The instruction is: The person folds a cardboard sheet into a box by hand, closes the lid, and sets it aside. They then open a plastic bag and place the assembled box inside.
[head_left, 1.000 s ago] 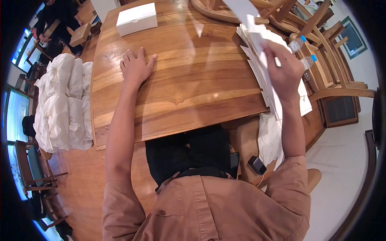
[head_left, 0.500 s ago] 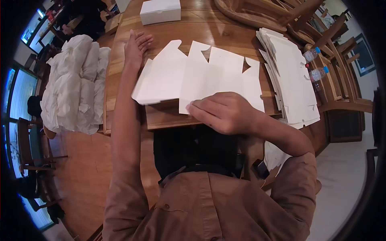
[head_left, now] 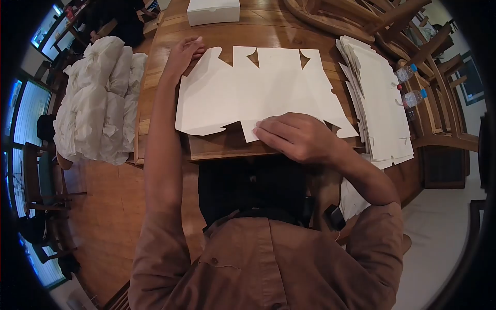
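A white flat cardboard box blank (head_left: 274,88) with cut notches and tabs lies spread on the wooden table in front of me. At its near edge my right hand (head_left: 299,137) is closed, thumb and fingers pinching a flap. My left hand (head_left: 187,54) rests by the blank's far left corner, fingers stretched out and holding nothing; whether it touches the cardboard is hard to tell. Beyond the blank stands a folded white box (head_left: 214,12), closed. To the right lies a stack of flat white box blanks (head_left: 380,98).
White wrapped bundles (head_left: 95,103) are piled left of the wooden table (head_left: 217,150). Plastic bottles with blue caps (head_left: 413,97) lie past the stack on the right. Wooden chairs (head_left: 439,103) stand beyond them. A person in dark clothes (head_left: 116,26) is at the far left.
The blank has flattened and spread out, its right side moving right and toward me. My right hand shifted slightly right with the flap. My left hand's fingers turned more to the right.
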Tool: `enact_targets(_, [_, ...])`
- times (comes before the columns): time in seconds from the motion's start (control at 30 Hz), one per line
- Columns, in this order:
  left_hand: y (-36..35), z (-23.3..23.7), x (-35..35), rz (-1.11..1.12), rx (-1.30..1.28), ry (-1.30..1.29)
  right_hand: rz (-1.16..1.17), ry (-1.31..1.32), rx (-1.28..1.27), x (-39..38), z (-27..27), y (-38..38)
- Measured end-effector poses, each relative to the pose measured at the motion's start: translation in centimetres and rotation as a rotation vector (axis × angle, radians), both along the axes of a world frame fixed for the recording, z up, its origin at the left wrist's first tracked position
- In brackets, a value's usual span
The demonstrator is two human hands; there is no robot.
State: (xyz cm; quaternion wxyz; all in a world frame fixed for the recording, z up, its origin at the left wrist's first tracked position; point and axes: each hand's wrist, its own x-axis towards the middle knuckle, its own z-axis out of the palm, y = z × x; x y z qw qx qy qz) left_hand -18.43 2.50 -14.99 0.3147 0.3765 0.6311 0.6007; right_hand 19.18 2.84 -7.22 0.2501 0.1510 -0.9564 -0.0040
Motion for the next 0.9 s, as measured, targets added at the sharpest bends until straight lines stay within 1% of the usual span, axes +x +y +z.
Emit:
enact_targets(0.13, [-0.5, 0.6, -0.9, 0.047, 0.031, 0.093, -0.07, 0.093, -0.016, 0.0, -1.3, -0.5])
enact_targets(0.2, [-0.3, 1.6, -0.8, 0.03, 0.014, 0.307, -0.034, 0.117, -0.001, -0.2, -2.1, -0.6])
enact_targets(0.23, [-0.2, 2.8, -0.1, 0.023, 0.012, 0.31, 0.003, 0.133, 0.017, -0.3, -2.4, -0.7])
enact_targets(0.3, [0.5, 4.9, 1.9, -0.146, 0.018, 0.7, 0.032, 0.182, 0.001, -0.7, -2.6, -1.1])
enact_targets(0.33, [1.0, 5.3, 3.4, -0.156, 0.012, 0.699, 0.069, 0.229, -0.013, -0.9, -2.9, -1.4])
enact_targets(0.4, [1.6, 5.7, 7.1, -0.159, -0.076, 1.25, 0.044, 0.24, -0.032, -1.1, -3.7, -2.1])
enact_targets(0.43, [1.9, 6.0, 8.9, -0.156, -0.087, 1.253, -0.018, 0.177, -0.039, -1.4, -4.1, -2.5])
enact_targets(0.47, [2.3, 6.3, 10.7, -0.11, -0.297, 1.291, -0.078, 0.115, -0.044, -1.7, -4.3, -2.8])
enact_targets(0.5, [2.4, 6.3, 11.7, -0.064, -0.508, 1.32, -0.07, 0.121, -0.052, -2.1, -4.4, -3.2])
enact_targets(0.53, [2.5, 5.6, 11.7, -0.059, -0.518, 1.323, -0.108, 0.078, -0.051, -2.5, -4.5, -3.5])
enact_targets(0.6, [2.7, 3.0, 11.8, -0.069, -0.444, 1.342, -0.144, 0.036, -0.053, -2.7, -4.0, -3.4])
enact_targets(0.67, [2.7, 1.7, 11.9, -0.092, -0.417, 1.314, -0.123, 0.02, -0.227, -2.1, -0.9, -2.7])
enact_targets(0.73, [2.3, 0.6, 11.5, -0.017, -0.115, 1.246, -0.25, 0.066, -0.299, -1.2, 2.6, 0.5])
enact_targets(0.77, [2.2, 0.0, 11.3, -0.023, -0.114, 1.244, -0.318, 0.229, -0.337, -1.1, 3.0, 3.2])
enact_targets(0.8, [2.2, -0.4, 11.0, 0.04, 0.049, 1.262, -0.437, 0.263, -0.258, -0.5, 4.2, 6.6])
enact_targets(0.83, [2.2, -0.6, 10.8, 0.105, 0.214, 1.273, -0.553, 0.388, -0.501, -0.8, 3.8, 9.5])
enact_targets(0.87, [2.2, -0.7, 10.5, 0.106, 0.22, 1.274, -0.718, 0.391, -0.682, -0.9, 3.6, 12.3])
enact_targets(0.9, [2.3, -0.8, 10.1, 0.065, 0.238, 1.197, -0.883, 0.393, -0.865, -0.9, 3.4, 14.5])
